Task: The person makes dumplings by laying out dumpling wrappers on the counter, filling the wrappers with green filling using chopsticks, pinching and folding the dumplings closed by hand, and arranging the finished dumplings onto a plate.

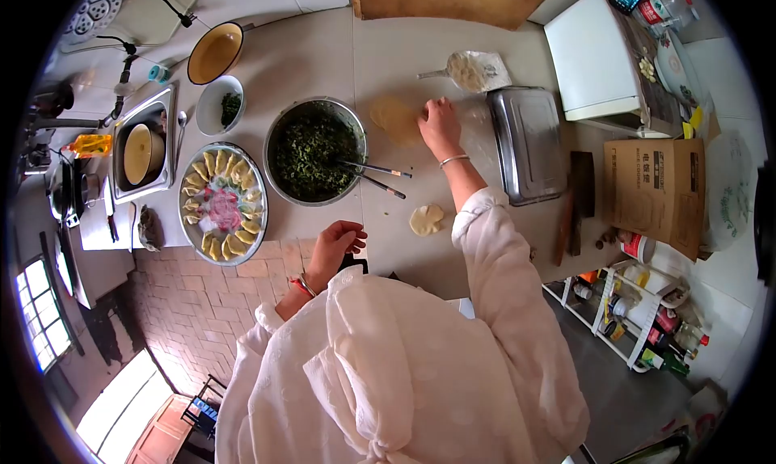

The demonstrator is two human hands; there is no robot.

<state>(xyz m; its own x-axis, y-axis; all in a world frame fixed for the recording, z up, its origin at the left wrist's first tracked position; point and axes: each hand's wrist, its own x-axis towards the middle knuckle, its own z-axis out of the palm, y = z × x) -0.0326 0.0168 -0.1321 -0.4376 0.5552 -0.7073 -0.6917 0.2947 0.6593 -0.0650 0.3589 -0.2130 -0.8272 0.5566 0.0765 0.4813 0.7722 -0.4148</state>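
My right hand [440, 128] reaches over the counter, fingers curled down at the right edge of some flat, round dumpling wrappers [391, 118]. What its fingertips hold, if anything, is hidden. Close to my body, my left hand [334, 252] hangs near the counter's front edge, loosely bent and with nothing visible in it. Between the hands and the far side stands a steel bowl of chopped green filling [315, 150], chopsticks [376, 177] leaning in it. Left of it, a round tray [263, 231] carries folded dumplings in a ring. A small pile of dough pieces [426, 220] lies nearer me.
A lidded steel container [527, 145] and a scoop of flour [469, 70] lie to the right. A white bowl with greens [220, 106], a yellow bowl [216, 53] and a sink [166, 173] are at left. A cardboard box [655, 189] sits far right.
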